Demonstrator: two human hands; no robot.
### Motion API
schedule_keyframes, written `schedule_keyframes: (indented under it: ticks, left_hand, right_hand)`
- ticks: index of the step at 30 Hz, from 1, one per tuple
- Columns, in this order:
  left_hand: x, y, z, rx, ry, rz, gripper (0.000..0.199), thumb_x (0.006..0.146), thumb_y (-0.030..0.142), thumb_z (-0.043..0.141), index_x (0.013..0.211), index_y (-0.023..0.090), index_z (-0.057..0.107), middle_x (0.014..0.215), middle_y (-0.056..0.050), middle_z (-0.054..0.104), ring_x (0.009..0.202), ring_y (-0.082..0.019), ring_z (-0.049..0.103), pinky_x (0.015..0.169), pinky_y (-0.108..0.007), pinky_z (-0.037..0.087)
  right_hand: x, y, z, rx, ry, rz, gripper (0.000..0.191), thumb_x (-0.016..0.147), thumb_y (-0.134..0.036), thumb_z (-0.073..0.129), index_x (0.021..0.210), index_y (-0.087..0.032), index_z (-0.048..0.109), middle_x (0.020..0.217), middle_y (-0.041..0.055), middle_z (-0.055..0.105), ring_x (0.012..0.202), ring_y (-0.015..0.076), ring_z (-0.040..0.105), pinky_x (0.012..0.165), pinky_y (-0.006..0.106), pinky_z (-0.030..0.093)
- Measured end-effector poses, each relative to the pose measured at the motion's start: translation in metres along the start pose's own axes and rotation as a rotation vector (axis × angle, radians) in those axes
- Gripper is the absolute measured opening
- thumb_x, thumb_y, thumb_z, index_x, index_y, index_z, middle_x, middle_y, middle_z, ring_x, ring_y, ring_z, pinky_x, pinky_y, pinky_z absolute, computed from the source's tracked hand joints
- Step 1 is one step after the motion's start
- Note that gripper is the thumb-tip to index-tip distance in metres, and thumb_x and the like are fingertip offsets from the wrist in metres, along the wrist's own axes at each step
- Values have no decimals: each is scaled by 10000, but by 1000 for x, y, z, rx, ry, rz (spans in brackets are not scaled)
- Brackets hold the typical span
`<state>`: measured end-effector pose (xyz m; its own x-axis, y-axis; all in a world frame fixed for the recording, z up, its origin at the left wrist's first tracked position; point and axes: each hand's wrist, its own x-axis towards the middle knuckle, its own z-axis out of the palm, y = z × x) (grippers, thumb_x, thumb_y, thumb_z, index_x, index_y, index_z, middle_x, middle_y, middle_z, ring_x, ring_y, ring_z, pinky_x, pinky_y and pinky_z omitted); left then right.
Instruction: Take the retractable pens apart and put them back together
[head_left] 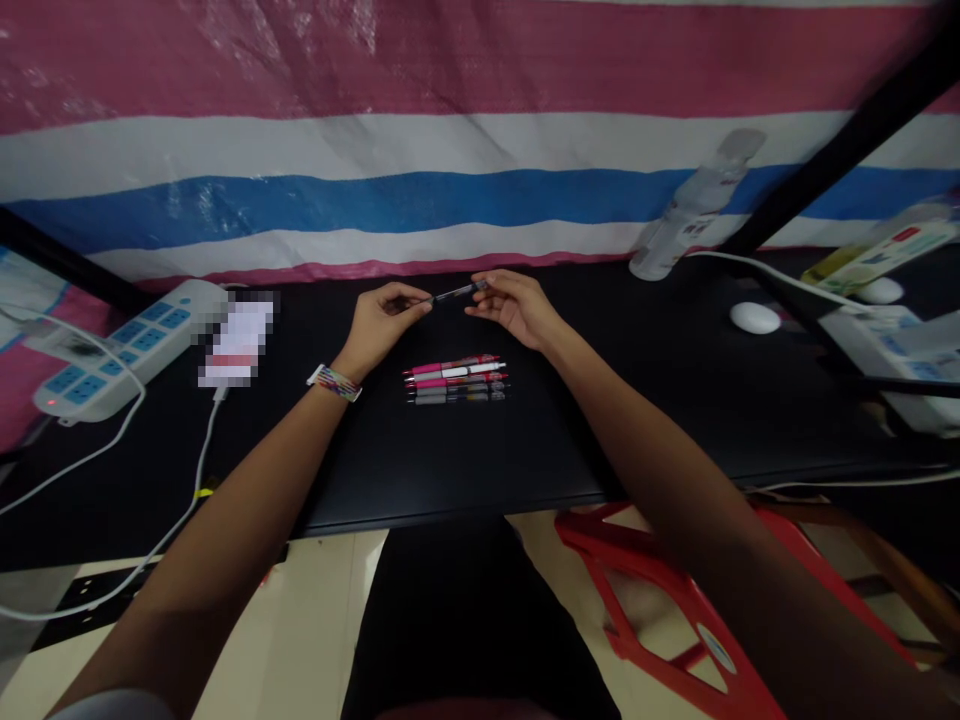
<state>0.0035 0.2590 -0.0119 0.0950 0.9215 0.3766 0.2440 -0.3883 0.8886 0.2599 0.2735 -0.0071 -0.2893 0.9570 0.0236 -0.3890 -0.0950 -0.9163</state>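
Pen (455, 294), slim, with a clear barrel and dark ends, held up between two bare hands in the head view. It lies at the centre of the clock used here, with twelve o'clock pointing away from the person. The left hand (381, 325), at eight o'clock, pinches the pen's left end narrowly between thumb and fingertips. The right hand (521, 308), at four o'clock, has its thumb and forefinger closed on the other end, lower fingers loosely spread. The pen slants slightly, right end farther away.

At six o'clock, nearer the body, a row of pens (465, 371) lies side by side on the black surface (420, 470): red, white, pink and greyish ones, closely spaced, roughly parallel to the edge. They look like about five; the exact count is hard to tell.

Farther out, a blurred-out phone (240, 335) on a white cable lies at about nine o'clock, with a power strip (124, 350) beyond it. A clear bottle (686, 220) stands around two o'clock, and a white rounded object (754, 318) sits near three.

The step in hand appears to be two-handed handling of one pen, apart from the row. Any move from this grip calls for steady fingertips at both ends, and for care near the neighbouring pens, which could roll if nudged.
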Motion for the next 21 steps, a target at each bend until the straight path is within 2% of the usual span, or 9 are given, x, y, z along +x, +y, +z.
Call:
schedule_keyframes:
  ticks: [3,6,12,17,21]
  left_hand:
    - [1,0,0,-24,18,-10,241,806,342,940,965,193,839,985,-72,830,940,-222,757,906,-371,616]
    - [1,0,0,-38,30,-21,246,792,334,941,966,194,838,990,-71,833,939,-222,756,896,-366,618]
    - [0,-2,1,-63,-1,-11,281,785,349,945,979,174,841,964,-73,818,910,-213,750,878,-352,607]
    - [-1,-2,1,-57,9,-13,331,767,395,956,979,168,842,969,-74,825,915,-213,749,883,-348,597]
    - [-1,-2,1,-58,-8,-11,348,756,402,963,979,163,844,992,-84,834,913,-215,750,880,-349,593]
  right_hand:
    - [-4,-5,4,49,-69,80,297,993,-451,741,1110,-181,782,922,83,836,867,229,790,1005,476,693]
    - [-6,-6,7,59,-83,86,305,1002,-430,689,1137,-171,777,1026,116,855,946,255,806,1007,467,695]
    - [-5,-1,8,140,-32,88,153,1039,-262,655,1118,-186,761,926,64,836,904,198,804,1025,402,693]
    - [-6,-3,11,264,-40,147,226,1096,-265,568,1172,-155,751,947,89,848,900,202,819,966,393,715]
    - [-7,-3,14,316,-6,155,209,1094,-196,556,1165,-159,749,860,56,833,836,178,818,947,358,721]
